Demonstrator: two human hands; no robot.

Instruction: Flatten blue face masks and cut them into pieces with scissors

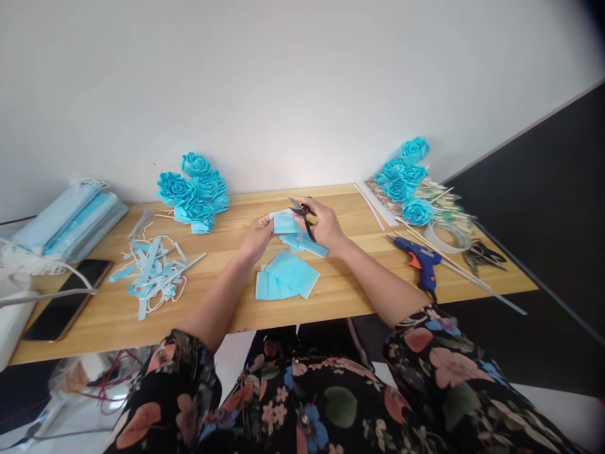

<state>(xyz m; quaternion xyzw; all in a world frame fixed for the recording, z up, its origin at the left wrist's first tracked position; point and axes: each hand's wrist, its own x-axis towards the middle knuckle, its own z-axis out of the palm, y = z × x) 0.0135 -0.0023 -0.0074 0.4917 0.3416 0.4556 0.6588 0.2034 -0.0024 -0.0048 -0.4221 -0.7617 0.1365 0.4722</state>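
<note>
My left hand [259,236] pinches a piece of light blue mask fabric [289,227] held above the wooden table [340,290]. My right hand [324,224] grips small black scissors [302,214], whose blades sit at the top edge of the fabric. More folded blue fabric hangs from the held piece toward my right wrist. Below my hands, a small pile of cut blue fabric squares [286,277] lies on the table.
Blue fabric roses [193,192] rest against the wall; more roses on sticks [406,183] lie at the right. A blue glue gun [420,260], a tape roll [447,236], trimmed strips [154,271], a phone [66,299] and stacked masks [66,221] surround the work spot.
</note>
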